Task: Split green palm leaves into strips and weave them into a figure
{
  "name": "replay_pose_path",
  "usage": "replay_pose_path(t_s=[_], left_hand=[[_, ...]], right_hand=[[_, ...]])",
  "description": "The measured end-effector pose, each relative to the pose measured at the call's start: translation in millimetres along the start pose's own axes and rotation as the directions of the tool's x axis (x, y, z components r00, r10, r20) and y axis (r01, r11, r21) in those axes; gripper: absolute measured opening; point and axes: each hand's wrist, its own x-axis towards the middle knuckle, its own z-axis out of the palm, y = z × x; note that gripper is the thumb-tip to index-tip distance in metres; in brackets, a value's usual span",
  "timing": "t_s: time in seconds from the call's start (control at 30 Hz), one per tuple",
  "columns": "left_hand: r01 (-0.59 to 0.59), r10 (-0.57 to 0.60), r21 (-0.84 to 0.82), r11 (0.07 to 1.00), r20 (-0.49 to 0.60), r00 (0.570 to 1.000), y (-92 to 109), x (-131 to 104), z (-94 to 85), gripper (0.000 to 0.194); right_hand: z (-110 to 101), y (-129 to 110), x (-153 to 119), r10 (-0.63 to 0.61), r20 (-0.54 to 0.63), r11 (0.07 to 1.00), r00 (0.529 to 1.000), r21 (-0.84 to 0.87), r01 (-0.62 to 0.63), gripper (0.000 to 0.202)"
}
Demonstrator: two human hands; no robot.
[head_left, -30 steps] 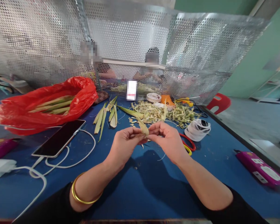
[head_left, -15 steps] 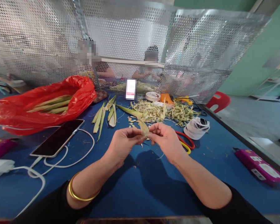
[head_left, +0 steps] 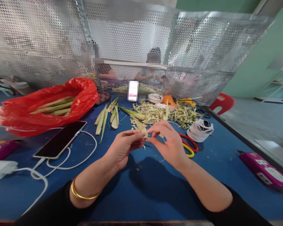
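Observation:
My left hand point(head_left: 126, 144), a gold bangle on its wrist, pinches a pale, dry-looking leaf piece point(head_left: 139, 126) between thumb and fingers. The leaf points up and away, its lower end at my fingertips. Close to that end is my right hand point(head_left: 166, 139), thumb and forefinger spread apart on either side of it; whether they touch the leaf is hard to make out. Beyond my hands lies a heap of shredded leaf strips point(head_left: 153, 112). Scissors with red and yellow handles point(head_left: 190, 150) are partly hidden behind my right hand.
A red plastic bag point(head_left: 19, 121) of long leaves stands left, near a phone point(head_left: 61, 139) on a white cable. Cut leaves point(head_left: 101, 121) lie mid-table. At right are a white ribbon roll point(head_left: 200, 131) and a purple pack point(head_left: 264, 168). People sit behind a perforated screen point(head_left: 132, 34).
My right thumb and forefinger have parted from their pinch at the leaf's lower end. The leaf, in my left hand, has shifted slightly left and tilts more to the left.

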Motion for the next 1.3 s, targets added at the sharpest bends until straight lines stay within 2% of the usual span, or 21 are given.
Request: replay_pose_path(t_s=[0.07, 0.13, 0.43, 0.57, 0.7, 0.87, 1.07, 1.17, 1.23, 1.3], left_hand=[[0.048, -0.048, -0.039, 0.998, 0.010, 0.999, 0.2, 0.1, -1.0, 0.018], [0.083, -0.081, -0.061, 0.995, 0.033, 0.996, -0.3, 0.2, -2.0, 0.016], [0.141, -0.138, -0.037, 0.989, 0.071, 0.988, -0.4, -3.5, -1.4, 0.006], [0.077, -0.078, 0.015, 0.997, 0.095, 0.992, 0.1, -3.9, -0.6, 0.014], [-0.069, 0.060, 0.109, 0.992, 0.083, 0.995, -0.8, -3.4, 1.0, 0.018], [-0.244, 0.229, 0.304, 0.921, 0.083, 0.970, -0.7, -2.9, 3.6, 0.019], [-0.252, 0.235, 0.366, 0.896, 0.091, 0.968, -1.9, -2.2, 4.3, 0.020], [-0.259, 0.245, 0.378, 0.889, 0.087, 0.966, -2.2, -2.0, 3.9, 0.020], [-0.257, 0.241, 0.377, 0.890, 0.090, 0.966, -1.7, -2.1, 3.4, 0.021], [-0.253, 0.231, 0.368, 0.895, 0.102, 0.967, -0.8, -2.3, 2.9, 0.021]], right_hand=[[-0.1, 1.3, -2.8, -0.184, 0.014, 0.974, 0.983, -0.131, 0.185, 0.013], [1.0, 3.6, -5.5, -0.257, 0.025, 0.941, 0.966, -0.222, 0.256, 0.014], [3.4, 5.5, -6.4, -0.322, 0.002, 0.894, 0.947, -0.330, 0.304, 0.011], [1.2, 4.9, -6.0, -0.285, 0.028, 0.894, 0.958, -0.354, 0.276, 0.012], [-1.2, 2.8, -3.9, -0.244, 0.068, 0.892, 0.967, -0.375, 0.251, 0.014], [-2.2, -2.5, -1.2, -0.163, 0.079, 0.904, 0.983, -0.388, 0.181, 0.017], [0.9, -1.9, -2.5, -0.003, 0.084, 0.950, 0.996, -0.310, 0.029, 0.014], [3.3, -1.2, -3.4, 0.111, 0.026, 0.979, 0.993, -0.175, -0.105, 0.009], [4.1, -1.0, -2.9, 0.221, -0.015, 0.974, 0.975, -0.054, -0.221, 0.006], [3.7, -0.7, -1.4, 0.294, -0.003, 0.955, 0.956, 0.031, -0.293, 0.006]])
